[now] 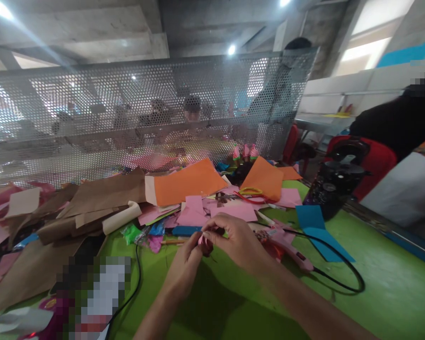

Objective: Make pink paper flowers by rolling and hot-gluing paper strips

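Note:
My left hand (187, 260) and my right hand (233, 238) meet above the green tabletop, fingers closed together. Between their fingertips is a small pink piece (201, 240), mostly covered by the fingers, so its exact kind does not show. Just right of my right hand lies a pink glue gun (291, 250) with a black cord. Behind the hands are a blue strip (187, 230) and sheets of pink paper (191, 211). Small plastic bags with green bits (131, 233) and pink bits lie to the left.
Orange paper (187, 182), brown paper (106, 191) and red-and-yellow scissors (250, 194) clutter the back of the green table (386, 278). A folded blue sheet (322, 233) and a dark machine-like object (336, 182) stand right. A perforated metal screen (127, 108) rises behind; people sit beyond.

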The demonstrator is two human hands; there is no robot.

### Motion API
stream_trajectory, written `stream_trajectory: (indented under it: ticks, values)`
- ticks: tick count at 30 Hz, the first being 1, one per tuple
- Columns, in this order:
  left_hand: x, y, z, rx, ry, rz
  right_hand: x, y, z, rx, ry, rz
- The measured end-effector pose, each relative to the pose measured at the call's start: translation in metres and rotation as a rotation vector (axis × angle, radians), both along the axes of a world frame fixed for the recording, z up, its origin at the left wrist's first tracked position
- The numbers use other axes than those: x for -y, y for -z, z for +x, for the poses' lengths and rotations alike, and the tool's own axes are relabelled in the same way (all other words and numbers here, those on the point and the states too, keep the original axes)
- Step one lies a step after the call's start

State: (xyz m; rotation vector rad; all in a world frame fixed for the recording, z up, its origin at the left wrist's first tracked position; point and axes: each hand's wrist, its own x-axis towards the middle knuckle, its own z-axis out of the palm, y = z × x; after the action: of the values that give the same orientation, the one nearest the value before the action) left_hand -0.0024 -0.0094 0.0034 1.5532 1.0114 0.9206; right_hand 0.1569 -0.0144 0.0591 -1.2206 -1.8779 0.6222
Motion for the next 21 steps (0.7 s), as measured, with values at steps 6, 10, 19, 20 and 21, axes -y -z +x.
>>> stream_trajectory:
  ticks: [6,10,19,20,21]
  values:
    - [-0.001,0.006,-0.003,0.004,-0.054,-0.062,0.0,0.0,0.0,-0.007,-0.009,0.003]
    - [0.001,0.004,-0.003,-0.008,-0.061,-0.016,0.0,0.001,0.0,-0.038,-0.015,-0.001]
    - [0.004,-0.011,0.003,-0.101,0.004,0.105,0.002,-0.001,0.0,-0.095,-0.031,-0.016]
    - [0.004,-0.012,0.003,-0.116,-0.002,0.108,0.002,-0.001,-0.001,-0.09,-0.033,-0.019]
    - [0.004,-0.012,0.004,-0.126,-0.007,0.109,0.002,-0.001,-0.001,-0.086,-0.034,-0.021]
